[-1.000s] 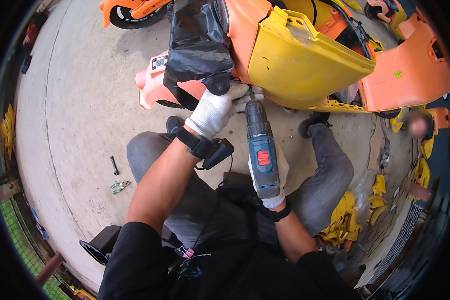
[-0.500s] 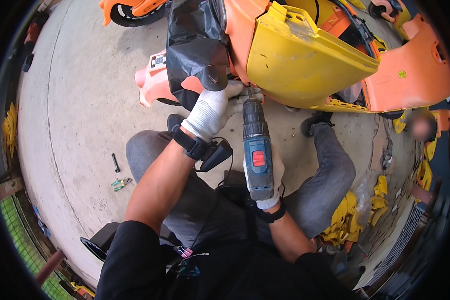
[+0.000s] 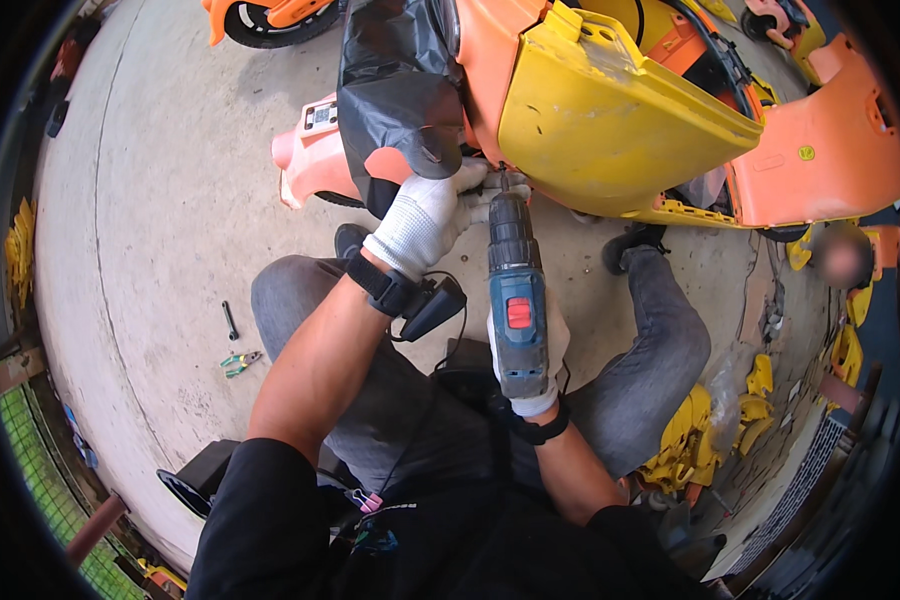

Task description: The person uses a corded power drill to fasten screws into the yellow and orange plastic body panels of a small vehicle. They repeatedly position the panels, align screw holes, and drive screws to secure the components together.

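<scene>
My right hand [image 3: 558,345], in a white knit glove, grips a blue and black cordless drill [image 3: 520,330] with a red switch on top. The drill points away from me. Its bit [image 3: 504,178] reaches the lower edge of an orange and yellow scooter body [image 3: 610,120]. Beside the bit is my left hand [image 3: 420,222], also gloved. Its thumb and fingers close in at the bit's tip, and what they pinch there is too small to make out. A black plastic cover [image 3: 395,95] hangs from the scooter just above that hand.
On the concrete floor to the left lie green-handled pliers [image 3: 240,364] and a wrench [image 3: 230,320]. Yellow plastic panels [image 3: 685,435] are heaped at the lower right. Another orange scooter [image 3: 280,20] stands at the far left. A person [image 3: 842,255] is at the right.
</scene>
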`<move>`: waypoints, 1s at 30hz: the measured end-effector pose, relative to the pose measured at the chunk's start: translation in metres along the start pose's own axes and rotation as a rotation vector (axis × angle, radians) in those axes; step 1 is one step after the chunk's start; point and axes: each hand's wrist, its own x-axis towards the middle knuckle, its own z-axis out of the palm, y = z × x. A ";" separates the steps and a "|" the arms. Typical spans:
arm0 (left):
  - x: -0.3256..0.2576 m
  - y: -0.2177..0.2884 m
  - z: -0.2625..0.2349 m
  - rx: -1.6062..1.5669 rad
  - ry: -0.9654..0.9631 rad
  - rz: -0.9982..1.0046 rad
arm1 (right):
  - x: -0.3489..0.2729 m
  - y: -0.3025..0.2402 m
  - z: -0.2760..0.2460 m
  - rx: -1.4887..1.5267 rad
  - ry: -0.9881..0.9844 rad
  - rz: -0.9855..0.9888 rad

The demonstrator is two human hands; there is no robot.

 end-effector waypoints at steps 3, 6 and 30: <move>0.001 0.000 -0.002 -0.014 -0.018 -0.006 | -0.001 0.005 0.001 -0.010 -0.001 0.046; -0.001 0.002 -0.001 -0.020 -0.008 -0.013 | 0.000 0.006 0.003 -0.032 0.012 0.069; -0.001 0.001 0.001 0.110 0.040 -0.033 | 0.007 0.010 0.006 -0.147 0.022 0.068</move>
